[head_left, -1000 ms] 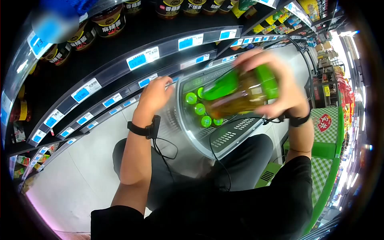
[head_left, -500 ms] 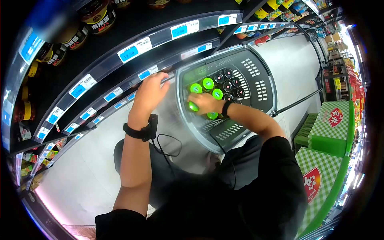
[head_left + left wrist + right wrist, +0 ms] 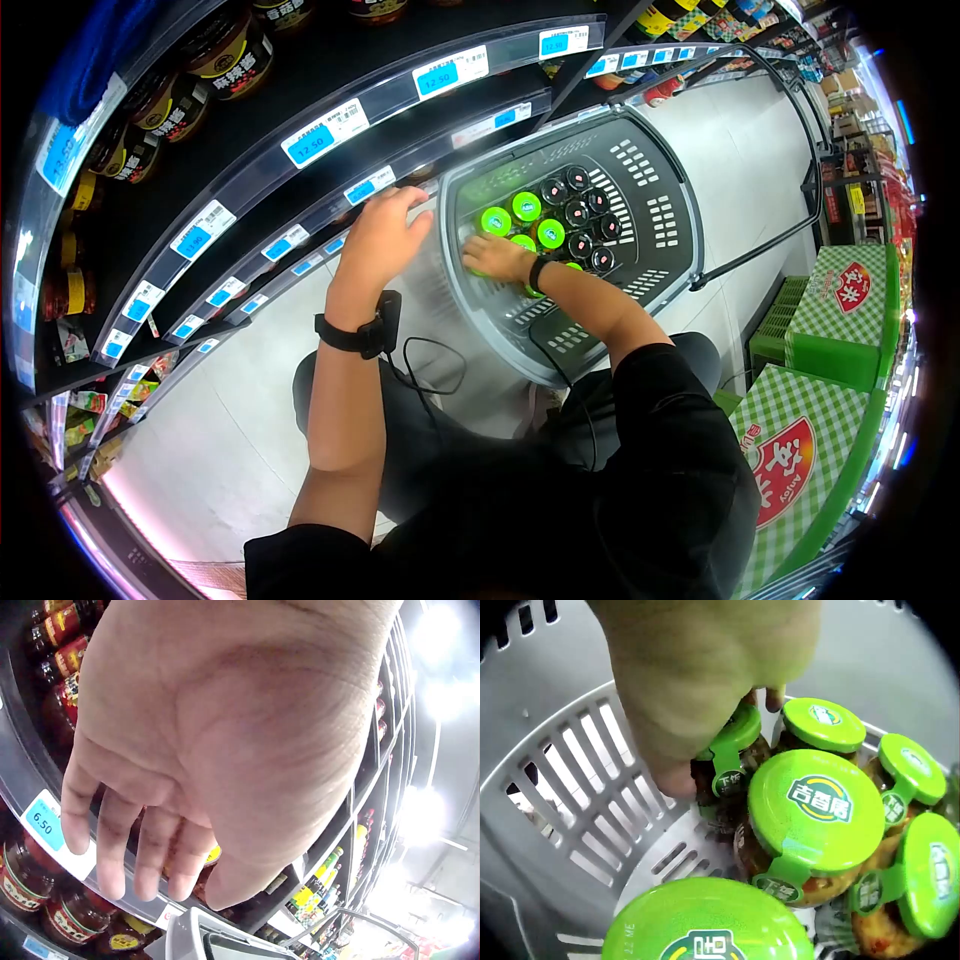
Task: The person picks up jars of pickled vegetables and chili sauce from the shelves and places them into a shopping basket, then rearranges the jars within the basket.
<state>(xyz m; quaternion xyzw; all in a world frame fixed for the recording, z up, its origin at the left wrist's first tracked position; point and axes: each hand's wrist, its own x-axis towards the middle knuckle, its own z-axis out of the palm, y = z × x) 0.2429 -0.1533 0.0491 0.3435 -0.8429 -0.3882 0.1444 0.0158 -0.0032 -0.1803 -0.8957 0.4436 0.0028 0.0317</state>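
Note:
In the head view, the right hand [image 3: 500, 258] is down inside a grey shopping basket [image 3: 462, 330], among green-lidded jars [image 3: 526, 206]. The right wrist view shows that hand [image 3: 705, 690] with thumb and fingers around a green-lidded jar [image 3: 739, 729] beside the basket's slotted wall [image 3: 592, 780]; other green-lidded jars [image 3: 817, 810] stand around it. The left hand [image 3: 385, 240] is raised beside the shelf edge, to the left of the basket. In the left wrist view, that hand [image 3: 202, 750] has its fingers extended and holds nothing.
Several black-lidded jars [image 3: 577, 212] stand in the basket beside the green ones. Shelves with price tags [image 3: 325, 133] and jars [image 3: 228, 62] curve along the left and top. The basket's handle [image 3: 765, 245] extends right, near green checkered boxes [image 3: 800, 460]. A cable [image 3: 572, 385] hangs by the basket.
The right hand has carried a green-lidded jar from above the basket down into it, turning it lid up. The left hand stays near the shelf edge. The view has shifted slightly.

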